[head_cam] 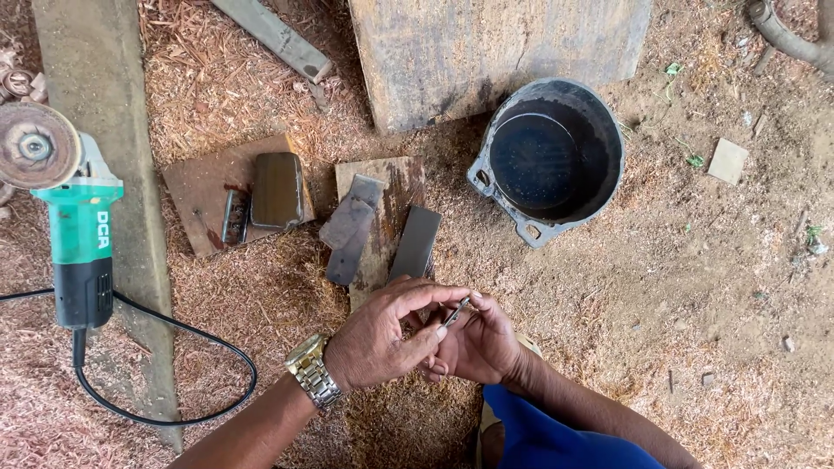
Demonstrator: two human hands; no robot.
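Small metal piece (pixel 458 311), thin and shiny, sits between your two hands, low in the middle of the view. Your left hand (pixel 378 334), the one with the silver watch (pixel 312 371), pinches it with finger and thumb. Your right hand (pixel 480 346) is curled under it and holds it too. It is too small to tell what it is.

On the green grinder (pixel 80 227) at the left you can see a white label on the side. Its black cord (pixel 174 347) loops over the sawdust (pixel 261 295).

Up to the right of your hands sits a black bucket (pixel 547 161). It looks dark inside, and you cannot tell if anything is in it.

Just above your hands lie flat dark metal plates (pixel 415 243) on small boards. A dark smooth block (pixel 277 189) rests on a brown board (pixel 208 187). A big grey slab (pixel 495 48) is cut off at the top edge.
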